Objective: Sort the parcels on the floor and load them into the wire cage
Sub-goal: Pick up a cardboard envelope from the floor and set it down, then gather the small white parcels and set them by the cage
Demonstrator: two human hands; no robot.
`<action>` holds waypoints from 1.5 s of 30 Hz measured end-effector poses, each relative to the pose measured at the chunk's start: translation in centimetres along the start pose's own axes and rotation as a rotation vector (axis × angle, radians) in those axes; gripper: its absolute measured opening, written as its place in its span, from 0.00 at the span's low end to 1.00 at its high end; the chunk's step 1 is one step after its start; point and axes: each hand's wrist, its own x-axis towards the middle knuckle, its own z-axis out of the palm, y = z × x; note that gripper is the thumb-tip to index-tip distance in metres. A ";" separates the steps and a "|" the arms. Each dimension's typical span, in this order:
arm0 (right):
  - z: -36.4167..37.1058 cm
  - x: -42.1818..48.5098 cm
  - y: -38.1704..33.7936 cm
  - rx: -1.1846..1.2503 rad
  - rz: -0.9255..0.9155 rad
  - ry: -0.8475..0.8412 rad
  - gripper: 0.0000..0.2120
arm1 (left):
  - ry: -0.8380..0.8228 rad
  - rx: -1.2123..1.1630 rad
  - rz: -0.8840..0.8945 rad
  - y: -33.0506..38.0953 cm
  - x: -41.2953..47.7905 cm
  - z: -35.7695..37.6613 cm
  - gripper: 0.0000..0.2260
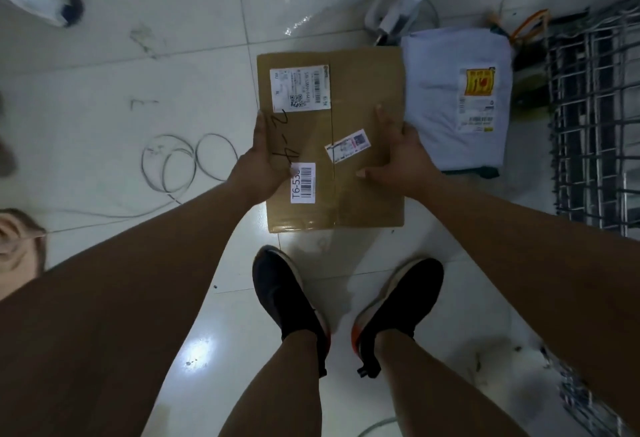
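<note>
Left hand [266, 163] – grips cardboard box [346, 166]; right hand [398, 159] – grips box

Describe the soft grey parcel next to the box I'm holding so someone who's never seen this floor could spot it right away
Start at the wire cage on the right side of the tiled floor. Just left of it lies the grey plastic mailer bag, between the cage and the cardboard box held in both hands. Unlike the stiff brown box, it is soft and pale, with a yellow and red sticker above a small barcode label.

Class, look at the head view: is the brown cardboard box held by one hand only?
No: the left hand and right hand each grip a side of the brown cardboard box.
</note>
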 end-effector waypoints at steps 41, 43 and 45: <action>-29.5 -48.6 -55.6 -0.475 -0.897 -0.243 0.30 | 0.931 -0.490 -0.015 25.5 -67.0 -38.7 0.16; -27.4 -52.1 -57.1 -0.503 -0.967 -0.288 0.27 | 1.005 -0.531 -0.090 23.9 -72.0 -37.4 0.15; -25.0 -55.6 -58.4 -0.559 -1.045 -0.320 0.25 | 1.058 -0.560 -0.168 22.2 -76.6 -35.6 0.15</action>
